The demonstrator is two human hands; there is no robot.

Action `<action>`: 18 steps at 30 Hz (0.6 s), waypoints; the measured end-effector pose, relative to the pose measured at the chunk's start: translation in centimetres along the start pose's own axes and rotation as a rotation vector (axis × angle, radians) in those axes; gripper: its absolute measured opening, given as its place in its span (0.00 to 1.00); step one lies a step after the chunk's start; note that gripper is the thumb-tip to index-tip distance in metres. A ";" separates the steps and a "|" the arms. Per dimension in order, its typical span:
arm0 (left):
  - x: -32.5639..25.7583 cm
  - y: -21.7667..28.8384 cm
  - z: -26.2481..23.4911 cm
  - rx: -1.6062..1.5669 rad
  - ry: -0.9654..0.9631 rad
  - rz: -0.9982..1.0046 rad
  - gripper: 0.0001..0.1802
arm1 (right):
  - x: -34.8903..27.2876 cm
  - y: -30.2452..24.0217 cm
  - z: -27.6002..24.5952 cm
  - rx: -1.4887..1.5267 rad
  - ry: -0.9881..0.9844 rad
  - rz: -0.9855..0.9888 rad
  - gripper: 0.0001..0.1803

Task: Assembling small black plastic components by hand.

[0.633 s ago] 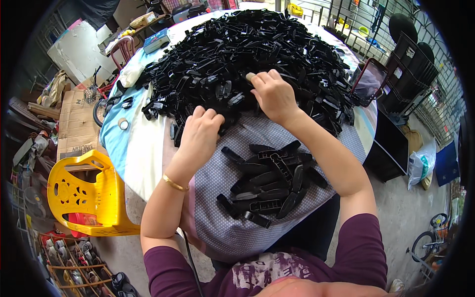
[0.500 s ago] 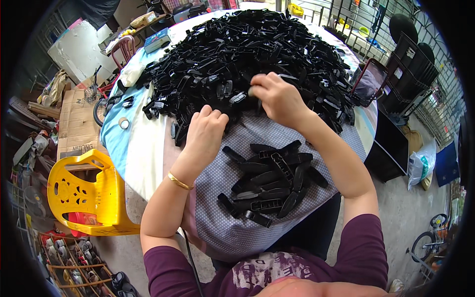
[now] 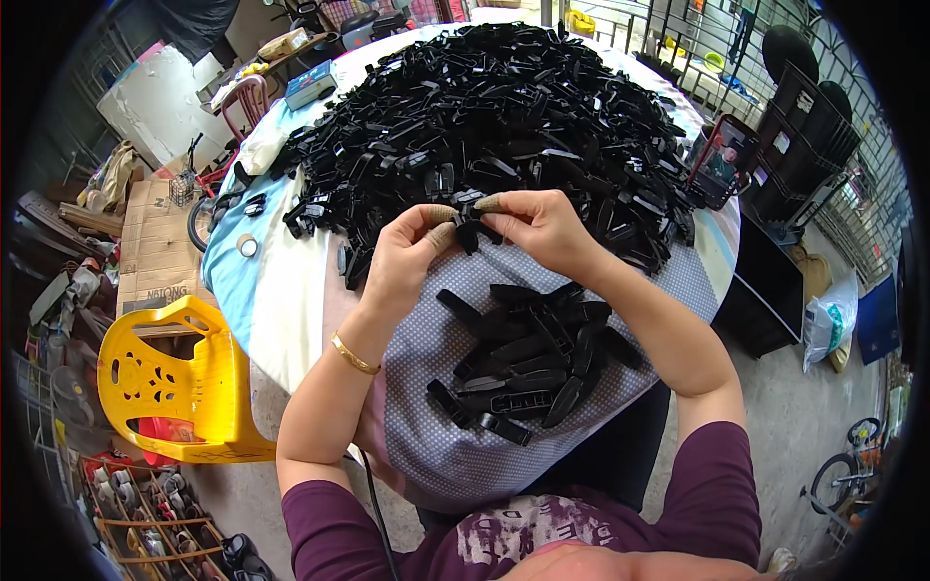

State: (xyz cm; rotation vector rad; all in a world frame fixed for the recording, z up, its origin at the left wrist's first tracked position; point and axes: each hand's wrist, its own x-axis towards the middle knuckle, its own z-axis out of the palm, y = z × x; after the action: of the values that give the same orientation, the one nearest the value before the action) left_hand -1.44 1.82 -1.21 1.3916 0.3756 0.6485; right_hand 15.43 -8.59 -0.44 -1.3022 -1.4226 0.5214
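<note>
Round cloth-covered table (image 3: 291, 315), both hands meeting at its near side over one small black piece (image 3: 469, 237).

The piece sits between the left hand (image 3: 395, 261) and the right hand (image 3: 550, 230), each pinching it between thumb and forefinger; the fingertips partly hide how it is gripped. Working it well probably calls for a light, even hold from both sides, with the contact point kept in sight, since force from one hand alone could twist so small a part. Just below the hands, toward the body, a loose group of black pieces (image 3: 533, 358) lies on the dotted cloth (image 3: 450, 460), best kept apart from the large black heap (image 3: 484, 107) rising just beyond the fingertips. Farther out, past the right hand, a phone (image 3: 722, 160) stands beside the heap.
</note>
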 end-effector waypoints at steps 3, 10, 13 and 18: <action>0.1 -0.3 0.3 -0.164 0.030 0.006 0.08 | -0.1 0.0 0.3 0.079 -0.004 0.026 0.10; 0.3 -1.1 -0.1 -0.229 0.001 -0.041 0.09 | -0.2 0.6 0.5 0.003 0.037 -0.088 0.10; -0.1 -1.1 0.3 -0.183 0.084 -0.058 0.11 | -0.3 0.5 1.0 -0.256 0.079 -0.258 0.09; -0.7 -0.3 2.1 -0.441 0.028 -0.066 0.17 | -1.0 -0.4 1.4 -0.511 0.200 -0.409 0.09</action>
State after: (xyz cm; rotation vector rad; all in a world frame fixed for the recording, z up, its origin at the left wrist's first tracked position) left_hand -0.72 -0.26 -1.29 0.9476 0.2779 0.6507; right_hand 13.88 -9.16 -0.95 -1.3530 -1.6525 -0.2576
